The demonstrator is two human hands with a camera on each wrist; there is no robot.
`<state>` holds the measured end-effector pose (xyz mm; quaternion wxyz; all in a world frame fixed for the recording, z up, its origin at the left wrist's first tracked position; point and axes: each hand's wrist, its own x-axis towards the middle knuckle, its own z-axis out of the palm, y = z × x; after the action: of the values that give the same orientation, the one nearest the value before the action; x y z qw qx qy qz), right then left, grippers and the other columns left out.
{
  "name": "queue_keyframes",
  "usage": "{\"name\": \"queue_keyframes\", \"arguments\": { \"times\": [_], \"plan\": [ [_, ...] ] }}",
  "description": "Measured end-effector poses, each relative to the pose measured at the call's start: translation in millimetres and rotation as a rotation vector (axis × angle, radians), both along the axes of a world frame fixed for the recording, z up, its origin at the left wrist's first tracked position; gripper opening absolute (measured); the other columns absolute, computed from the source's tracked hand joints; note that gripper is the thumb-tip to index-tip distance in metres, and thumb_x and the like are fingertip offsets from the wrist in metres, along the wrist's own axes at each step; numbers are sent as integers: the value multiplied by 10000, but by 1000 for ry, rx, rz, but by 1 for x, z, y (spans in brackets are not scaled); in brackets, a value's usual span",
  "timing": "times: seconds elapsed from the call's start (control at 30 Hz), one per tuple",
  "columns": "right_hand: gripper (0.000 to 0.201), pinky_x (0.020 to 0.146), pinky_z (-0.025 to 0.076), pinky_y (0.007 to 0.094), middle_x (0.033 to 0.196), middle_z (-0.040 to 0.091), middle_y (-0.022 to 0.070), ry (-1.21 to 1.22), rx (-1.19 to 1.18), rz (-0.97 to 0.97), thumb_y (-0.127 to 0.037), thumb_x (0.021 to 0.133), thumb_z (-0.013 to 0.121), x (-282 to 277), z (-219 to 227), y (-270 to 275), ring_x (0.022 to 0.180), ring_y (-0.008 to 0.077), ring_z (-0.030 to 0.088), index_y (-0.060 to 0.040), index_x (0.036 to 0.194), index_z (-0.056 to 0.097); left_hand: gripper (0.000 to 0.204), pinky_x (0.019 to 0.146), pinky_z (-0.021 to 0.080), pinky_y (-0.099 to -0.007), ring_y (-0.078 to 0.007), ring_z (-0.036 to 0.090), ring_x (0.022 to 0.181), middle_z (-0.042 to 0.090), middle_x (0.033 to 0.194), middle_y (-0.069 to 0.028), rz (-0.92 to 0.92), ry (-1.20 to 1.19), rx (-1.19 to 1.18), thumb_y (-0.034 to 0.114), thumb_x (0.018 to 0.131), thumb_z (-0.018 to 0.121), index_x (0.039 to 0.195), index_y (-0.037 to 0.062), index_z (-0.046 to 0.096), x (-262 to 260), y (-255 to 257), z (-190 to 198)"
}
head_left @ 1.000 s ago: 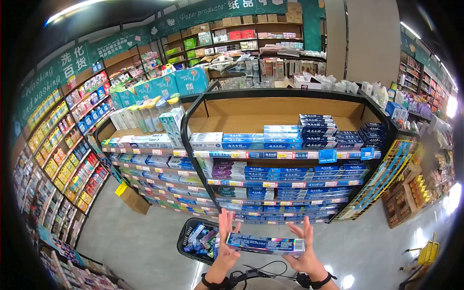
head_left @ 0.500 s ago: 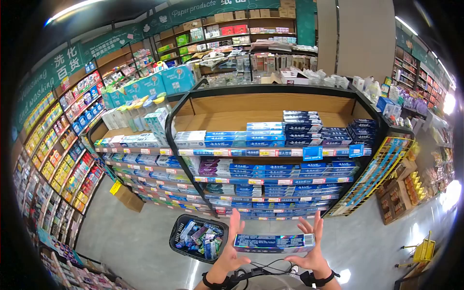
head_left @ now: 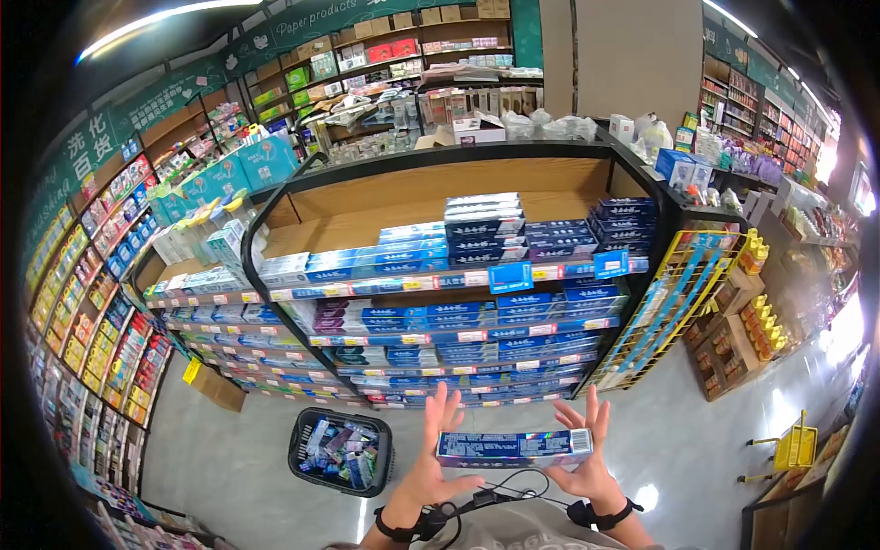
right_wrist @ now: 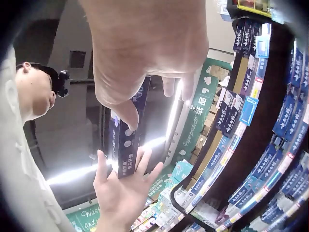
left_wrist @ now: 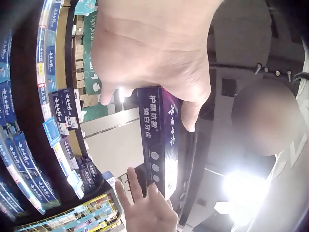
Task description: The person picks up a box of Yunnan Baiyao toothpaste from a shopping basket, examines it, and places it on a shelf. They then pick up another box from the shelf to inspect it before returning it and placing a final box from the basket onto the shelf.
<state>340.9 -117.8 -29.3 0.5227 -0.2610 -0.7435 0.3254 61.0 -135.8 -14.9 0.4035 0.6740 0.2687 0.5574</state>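
Note:
Between my two hands, a long dark-blue toothpaste box (head_left: 513, 446) is held level by its ends, its printed side and barcode facing me. My left hand (head_left: 423, 477) presses on the left end, fingers straight and pointing up, thumb stretched below the box. At the opposite end, my right hand (head_left: 591, 478) presses likewise, with spread fingers upward and its thumb toward the lower edge. The left wrist view shows white lettering on the toothpaste box (left_wrist: 153, 125), and the right hand (left_wrist: 149, 212) with fingers spread at its far end.
A black basket (head_left: 335, 486) with many toothpaste boxes stands on the floor to the left. Ahead is a shelf unit (head_left: 385, 295) stocked with toothpaste. A yellow wire rack (head_left: 674, 307) flanks it, and a yellow trolley (head_left: 794, 447) stands at the right. A brown carton (head_left: 218, 387) sits farther left.
The head view has turned right, so shelf and basket sit farther left in it. The toothpaste box has gone from tilted to level, still between both hands.

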Motion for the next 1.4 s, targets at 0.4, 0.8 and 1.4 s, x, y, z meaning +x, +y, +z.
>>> {"name": "queue_keyframes", "arguments": {
  "times": [0.4, 0.8, 1.4],
  "plan": [
    [1393, 1106, 448, 547, 1705, -10, 270, 5, 9, 45, -41, 728, 907, 91, -3, 24, 1411, 455, 472, -221, 1653, -119, 1381, 1179, 321, -530, -417, 321, 1520, 159, 1693, -264, 40, 0, -21, 160, 722, 932, 1668, 181, -75, 92, 15, -3],
    [1266, 1109, 451, 538, 1684, 179, 269, 76, -28, 56, -209, 658, 985, 129, -14, 38, 1412, 442, 477, -233, 1638, 185, 1370, 1175, 332, -529, -410, 339, 1510, 152, 1700, -243, 2, 48, -34, 170, 723, 933, 1672, 189, -55, 130, 19, 5],
    [972, 959, 575, 431, 1547, 477, 234, 79, -126, 21, 67, 679, 870, 128, 2, 28, 1157, 351, 699, -105, 1496, 373, 1293, 1185, 324, -553, -423, 315, 1521, 132, 1703, -239, -15, 82, -51, 105, 743, 904, 1673, 177, 9, 131, 13, 8]
  ]
}}
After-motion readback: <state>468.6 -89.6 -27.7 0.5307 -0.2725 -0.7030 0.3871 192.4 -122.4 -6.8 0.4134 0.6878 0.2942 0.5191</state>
